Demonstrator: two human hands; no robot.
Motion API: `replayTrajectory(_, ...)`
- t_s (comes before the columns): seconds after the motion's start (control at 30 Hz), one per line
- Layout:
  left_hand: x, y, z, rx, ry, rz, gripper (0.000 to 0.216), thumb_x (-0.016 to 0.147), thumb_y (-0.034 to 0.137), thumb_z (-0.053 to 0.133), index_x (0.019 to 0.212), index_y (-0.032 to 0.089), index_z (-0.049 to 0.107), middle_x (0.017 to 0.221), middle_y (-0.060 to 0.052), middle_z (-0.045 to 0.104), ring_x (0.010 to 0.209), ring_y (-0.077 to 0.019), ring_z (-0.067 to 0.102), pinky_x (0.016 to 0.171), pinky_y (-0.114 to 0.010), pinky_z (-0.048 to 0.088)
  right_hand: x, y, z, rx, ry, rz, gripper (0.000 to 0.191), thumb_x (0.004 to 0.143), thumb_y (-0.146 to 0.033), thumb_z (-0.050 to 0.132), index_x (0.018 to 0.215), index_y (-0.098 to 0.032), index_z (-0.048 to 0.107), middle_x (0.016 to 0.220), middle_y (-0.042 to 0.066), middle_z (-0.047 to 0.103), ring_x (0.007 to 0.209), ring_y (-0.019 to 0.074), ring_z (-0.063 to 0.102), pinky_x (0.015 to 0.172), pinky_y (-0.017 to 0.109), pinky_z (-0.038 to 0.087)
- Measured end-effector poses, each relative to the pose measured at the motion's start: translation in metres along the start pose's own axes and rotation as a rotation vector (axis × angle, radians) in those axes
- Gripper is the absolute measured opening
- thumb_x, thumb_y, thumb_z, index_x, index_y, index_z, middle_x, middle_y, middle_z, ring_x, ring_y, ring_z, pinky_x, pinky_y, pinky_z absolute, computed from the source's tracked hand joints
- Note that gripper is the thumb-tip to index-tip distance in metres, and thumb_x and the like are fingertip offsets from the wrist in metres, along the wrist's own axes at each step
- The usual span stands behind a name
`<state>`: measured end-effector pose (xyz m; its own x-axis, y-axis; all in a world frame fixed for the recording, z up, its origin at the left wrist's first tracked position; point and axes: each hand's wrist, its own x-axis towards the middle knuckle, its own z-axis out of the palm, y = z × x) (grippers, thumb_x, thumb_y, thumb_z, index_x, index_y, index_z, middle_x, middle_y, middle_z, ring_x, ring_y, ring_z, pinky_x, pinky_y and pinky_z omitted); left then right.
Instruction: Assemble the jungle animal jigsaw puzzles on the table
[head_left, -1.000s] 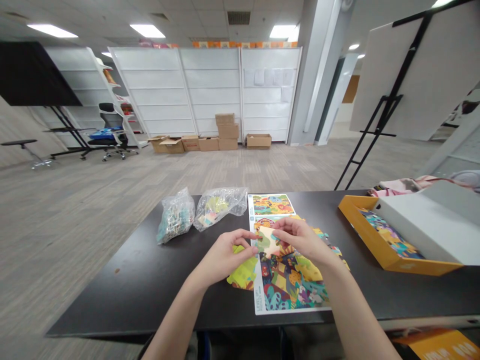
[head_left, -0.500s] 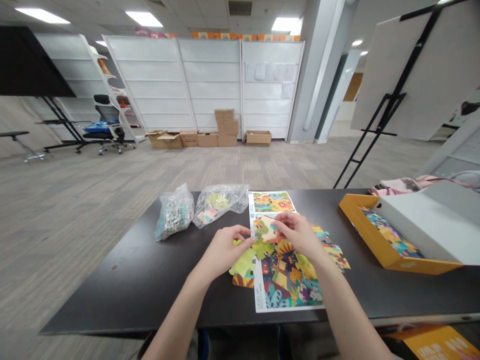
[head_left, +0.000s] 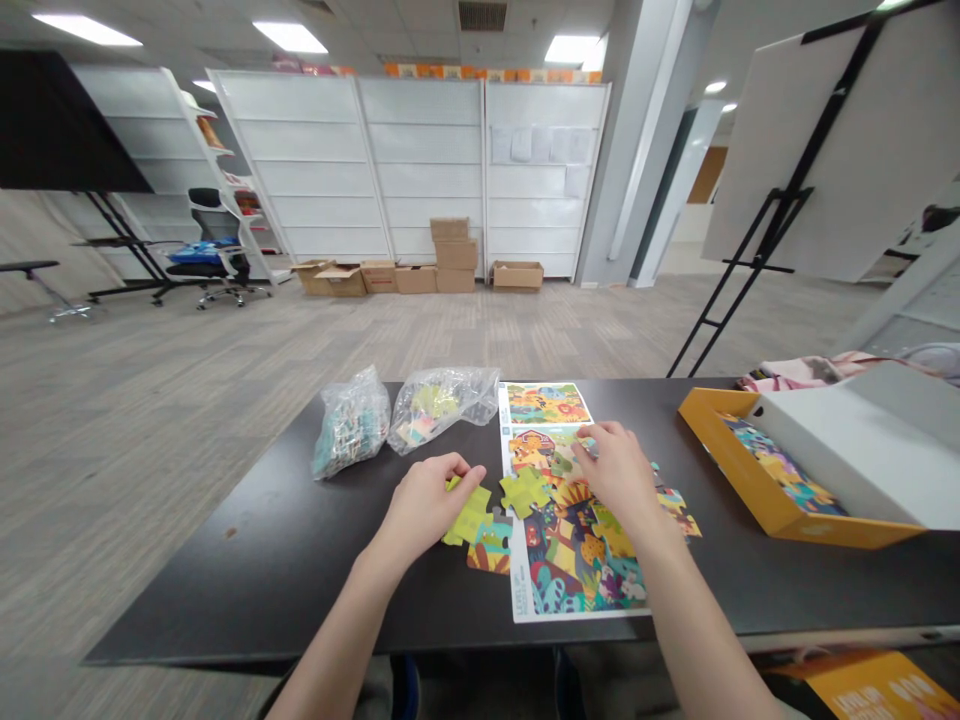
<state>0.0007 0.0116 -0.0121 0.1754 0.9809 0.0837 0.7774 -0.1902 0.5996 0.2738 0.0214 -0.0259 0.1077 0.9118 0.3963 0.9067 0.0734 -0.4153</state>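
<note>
A colourful picture sheet lies on the black table with several large jigsaw pieces on it. My right hand rests palm down on the pieces near the sheet's middle, fingertips on a small piece at the top. My left hand lies just left of the sheet, fingers curled over a yellow-green piece. A loose green piece sits between the two hands. An orange-and-teal piece lies below it at the sheet's left edge.
Two clear bags of puzzle pieces lie at the table's back left. An orange box tray with a grey lid stands at the right. A black easel stands behind the table; cardboard boxes line the far wall.
Both hands held a piece lifted between them; now they have come down and apart. The right hand presses flat on the sheet, the left rests on the yellow-green piece.
</note>
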Motion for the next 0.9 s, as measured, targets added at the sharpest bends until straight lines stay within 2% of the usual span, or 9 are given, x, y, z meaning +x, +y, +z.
replayTrajectory(0.13, -0.003, 0.000, 0.000, 0.137, 0.009, -0.037, 0.039, 0.091, 0.055, 0.050, 0.074, 0.023, 0.065, 0.071, -0.003, 0.068, 0.068, -0.0217, 0.062, 0.059, -0.028, 0.031, -0.007, -0.019, -0.002, 0.161, -0.284, -0.268, 0.031, 0.088, -0.038, 0.066, 0.113, -0.022, 0.072, 0.120, 0.012, 0.065, 0.112, 0.0294, 0.060, 0.098, 0.043, 0.046)
replayTrajectory(0.2, -0.003, 0.001, -0.001, 0.164, 0.009, -0.053, 0.040, 0.091, 0.056, 0.049, 0.076, 0.024, 0.065, 0.072, -0.004, 0.069, 0.068, -0.0223, 0.063, 0.058, -0.027, 0.030, -0.011, -0.026, -0.002, 0.165, -0.399, -0.313, 0.044, 0.081, -0.042, 0.074, 0.121, -0.024, 0.069, 0.129, 0.012, 0.062, 0.120, 0.0315, 0.056, 0.102, 0.045, 0.044)
replayTrajectory(0.27, -0.004, 0.003, -0.001, 0.177, 0.009, -0.059, 0.040, 0.091, 0.057, 0.049, 0.076, 0.024, 0.066, 0.073, -0.004, 0.069, 0.068, -0.0226, 0.063, 0.058, -0.027, 0.029, -0.014, -0.030, -0.001, 0.127, -0.438, -0.313, 0.047, 0.078, -0.041, 0.078, 0.122, -0.024, 0.069, 0.132, 0.012, 0.060, 0.124, 0.0336, 0.053, 0.103, 0.047, 0.043)
replayTrajectory(0.53, -0.006, 0.007, -0.002, 0.181, -0.023, -0.038, 0.038, 0.092, 0.055, 0.048, 0.076, 0.025, 0.065, 0.075, -0.004, 0.071, 0.072, -0.0236, 0.064, 0.059, -0.028, 0.028, -0.014, -0.031, 0.004, 0.190, -0.435, -0.298, 0.032, 0.076, -0.031, 0.079, 0.105, -0.021, 0.068, 0.125, 0.011, 0.062, 0.122, 0.0309, 0.053, 0.102, 0.045, 0.042)
replayTrajectory(0.6, -0.006, 0.007, -0.002, 0.171, -0.023, -0.031, 0.038, 0.092, 0.055, 0.049, 0.076, 0.025, 0.065, 0.074, -0.004, 0.070, 0.071, -0.0234, 0.064, 0.059, -0.028, 0.028, -0.013, -0.032, 0.002, 0.233, -0.419, -0.263, 0.027, 0.075, -0.028, 0.078, 0.097, -0.021, 0.065, 0.112, 0.008, 0.065, 0.110, 0.0274, 0.058, 0.093, 0.041, 0.046)
replayTrajectory(0.67, -0.006, 0.006, -0.002, 0.147, -0.007, -0.023, 0.038, 0.092, 0.055, 0.049, 0.075, 0.024, 0.064, 0.073, -0.003, 0.069, 0.069, -0.0221, 0.062, 0.059, -0.027, 0.029, -0.013, -0.034, -0.002, 0.314, -0.447, -0.216, 0.017, 0.077, -0.025, 0.074, 0.089, -0.021, 0.061, 0.092, 0.003, 0.066, 0.088, 0.0212, 0.062, 0.078, 0.033, 0.048)
replayTrajectory(0.77, -0.003, 0.005, -0.002, 0.057, 0.007, -0.006, 0.039, 0.092, 0.053, 0.049, 0.071, 0.023, 0.062, 0.070, -0.002, 0.066, 0.068, -0.0201, 0.060, 0.060, -0.027, 0.031, -0.011, -0.036, -0.010, 0.495, -0.510, -0.183, 0.010, 0.083, -0.026, 0.067, 0.080, -0.022, 0.059, 0.073, -0.003, 0.061, 0.065, 0.0149, 0.056, 0.062, 0.027, 0.044)
replayTrajectory(0.83, -0.001, 0.004, -0.001, -0.018, 0.009, 0.013, 0.042, 0.092, 0.053, 0.047, 0.067, 0.022, 0.059, 0.066, -0.001, 0.062, 0.065, -0.0184, 0.057, 0.059, -0.026, 0.031, -0.009, -0.036, -0.013, 0.560, -0.443, -0.185, 0.009, 0.085, -0.028, 0.065, 0.080, -0.022, 0.060, 0.072, -0.002, 0.061, 0.061, 0.0139, 0.054, 0.059, 0.026, 0.042)
replayTrajectory(0.9, 0.001, 0.002, -0.001, -0.074, 0.011, 0.036, 0.044, 0.093, 0.051, 0.043, 0.063, 0.021, 0.053, 0.061, 0.001, 0.055, 0.061, -0.0164, 0.052, 0.057, -0.026, 0.030, -0.008, -0.036, -0.012, 0.532, -0.310, -0.227, 0.003, 0.085, -0.023, 0.063, 0.082, -0.022, 0.062, 0.078, 0.000, 0.065, 0.065, 0.0149, 0.057, 0.061, 0.027, 0.043)
